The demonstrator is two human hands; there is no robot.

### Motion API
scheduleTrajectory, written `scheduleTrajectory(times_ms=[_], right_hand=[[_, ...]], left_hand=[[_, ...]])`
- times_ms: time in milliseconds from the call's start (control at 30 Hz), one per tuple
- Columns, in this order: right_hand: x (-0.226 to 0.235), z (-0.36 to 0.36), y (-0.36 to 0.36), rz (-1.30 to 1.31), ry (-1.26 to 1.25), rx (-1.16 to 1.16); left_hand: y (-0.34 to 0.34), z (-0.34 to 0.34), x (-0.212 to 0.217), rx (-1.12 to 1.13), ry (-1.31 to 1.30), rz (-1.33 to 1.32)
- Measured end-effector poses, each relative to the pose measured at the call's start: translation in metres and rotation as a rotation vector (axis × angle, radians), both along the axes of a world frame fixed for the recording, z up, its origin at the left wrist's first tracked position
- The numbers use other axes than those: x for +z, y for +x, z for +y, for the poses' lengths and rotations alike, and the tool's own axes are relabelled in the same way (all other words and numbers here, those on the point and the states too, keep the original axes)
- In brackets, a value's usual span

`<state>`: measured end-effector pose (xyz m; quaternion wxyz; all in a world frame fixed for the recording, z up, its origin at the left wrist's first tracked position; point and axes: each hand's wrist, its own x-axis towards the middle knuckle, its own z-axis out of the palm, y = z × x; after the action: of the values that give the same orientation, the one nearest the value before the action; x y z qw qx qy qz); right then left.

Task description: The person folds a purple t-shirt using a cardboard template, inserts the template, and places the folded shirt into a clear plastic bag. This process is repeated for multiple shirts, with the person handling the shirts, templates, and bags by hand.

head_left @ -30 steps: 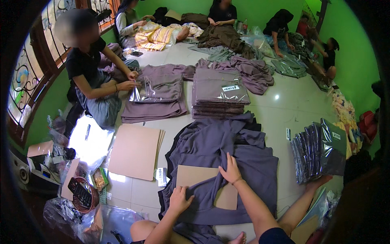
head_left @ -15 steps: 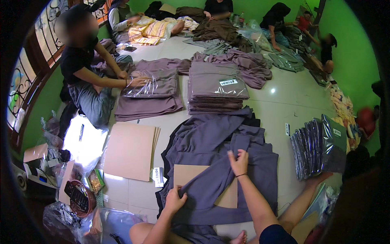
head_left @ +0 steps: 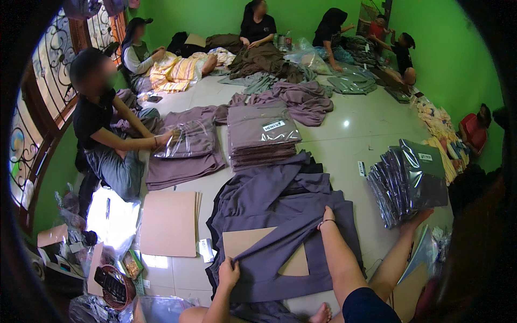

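Observation:
A grey-purple garment (head_left: 258, 212) lies spread on the floor before me, with more dark cloth beneath it. On it rests a tan cardboard sheet (head_left: 245, 240), partly hidden under a flap of the cloth that crosses it diagonally. My left hand (head_left: 229, 273) is closed on the near left end of that flap, fingertips pinching the edge. Farther off and to the right, my right hand (head_left: 327, 216) grips the same garment, its fingers partly hidden. Between the two hands the cloth is drawn into taut creases.
Bagged garments stand in a stack (head_left: 263, 126) ahead and a leaning row (head_left: 401, 177) at right. Cardboard sheets (head_left: 168, 223) and a tag (head_left: 206, 250) lie left, near a basket (head_left: 114, 288). A co-worker (head_left: 97, 118) handles a bagged garment; several people sit farther back.
My right hand has moved right across the garment and closed on the cloth, pulling the flap tauter. My left hand still pinches its near end. The whole view has shifted slightly.

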<state>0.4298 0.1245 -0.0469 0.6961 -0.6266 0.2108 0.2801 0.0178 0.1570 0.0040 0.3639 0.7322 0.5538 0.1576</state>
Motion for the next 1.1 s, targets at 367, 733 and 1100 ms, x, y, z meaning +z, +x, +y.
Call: scheduleTrajectory(times_ms=[367, 733, 1100], right_hand=[[0.148, -0.105, -0.031, -0.11, 0.649, 0.949], [0.084, -0.236, -0.051, -0.142, -0.103, 0.378], [0.064, -0.221, -0.031, -1.384, -0.724, 0.759]], left_hand=[[0.002, 0.006, 0.029, -0.473, 0.215, 0.43], [-0.008, -0.045, 0.04, -0.757, 0.718, 0.437], [-0.015, -0.019, 0.04, -0.509, 0.461, -0.04]])
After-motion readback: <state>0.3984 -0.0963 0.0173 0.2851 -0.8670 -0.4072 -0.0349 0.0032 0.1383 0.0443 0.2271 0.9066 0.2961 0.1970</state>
